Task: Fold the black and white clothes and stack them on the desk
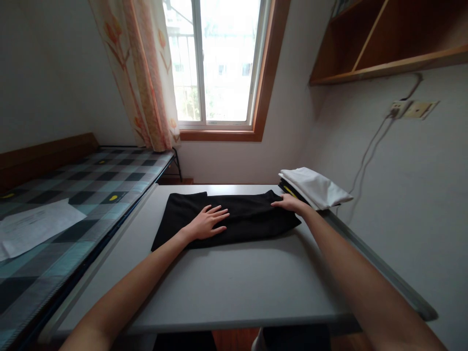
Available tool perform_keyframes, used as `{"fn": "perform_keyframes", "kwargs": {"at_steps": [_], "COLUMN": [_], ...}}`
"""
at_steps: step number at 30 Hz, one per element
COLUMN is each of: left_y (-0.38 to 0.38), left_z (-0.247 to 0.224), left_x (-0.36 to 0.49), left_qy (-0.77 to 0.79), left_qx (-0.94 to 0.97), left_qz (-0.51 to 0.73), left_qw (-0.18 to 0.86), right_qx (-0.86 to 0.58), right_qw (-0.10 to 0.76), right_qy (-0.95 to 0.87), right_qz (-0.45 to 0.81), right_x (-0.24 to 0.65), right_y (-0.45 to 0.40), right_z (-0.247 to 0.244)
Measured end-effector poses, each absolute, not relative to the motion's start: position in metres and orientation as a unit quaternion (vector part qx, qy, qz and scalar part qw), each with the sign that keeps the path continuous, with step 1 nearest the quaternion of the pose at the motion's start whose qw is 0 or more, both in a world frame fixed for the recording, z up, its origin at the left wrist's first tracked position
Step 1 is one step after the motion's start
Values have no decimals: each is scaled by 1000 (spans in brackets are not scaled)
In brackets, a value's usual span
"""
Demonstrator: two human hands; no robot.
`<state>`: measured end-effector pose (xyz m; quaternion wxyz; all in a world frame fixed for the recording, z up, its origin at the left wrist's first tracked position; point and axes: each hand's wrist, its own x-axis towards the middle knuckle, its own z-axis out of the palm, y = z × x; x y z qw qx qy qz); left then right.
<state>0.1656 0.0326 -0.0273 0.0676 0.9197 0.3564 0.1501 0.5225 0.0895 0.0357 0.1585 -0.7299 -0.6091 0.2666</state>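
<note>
A black cloth [244, 217], folded into a long strip, lies across the far half of the white table [234, 287]. My left hand [208, 223] rests flat on the cloth left of its middle, fingers spread. At the cloth's right end, my right hand [290, 203] grips the edge between thumb and fingers, and that end is slightly raised off the table. Just beyond my right hand, a stack of folded cloth with a white piece [316, 187] on top and darker layers below sits at the table's far right corner.
To the left is a bed with a checked mattress [106, 170] and a paper sheet [40, 226] on it. A wall with a socket [400, 108] and hanging cable borders the table on the right. A wooden shelf [387, 66] hangs above. The curtained window is ahead.
</note>
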Motion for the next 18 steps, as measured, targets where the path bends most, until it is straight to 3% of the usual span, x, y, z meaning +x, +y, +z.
{"fn": "perform_keyframes", "kwargs": {"at_steps": [4, 7, 10, 14, 18], "left_y": [34, 43, 48, 44, 39], "left_z": [-27, -20, -12, -11, -13], "left_x": [176, 181, 180, 181, 189], "left_qy": [389, 412, 433, 464, 449], "left_qx": [863, 696, 494, 491, 577], "left_qz": [246, 411, 462, 431, 425], "left_qw": [210, 421, 596, 598, 534], "right_qx": [-671, -497, -407, -526, -552], "right_qw": [201, 203, 176, 267, 225], "right_qy": [-669, -752, -778, -778, -795], "right_qz": [248, 383, 444, 216, 118], "right_x": [476, 434, 409, 408, 410], "right_y": [85, 77, 77, 95, 113], "right_z": [82, 100, 89, 42, 6]}}
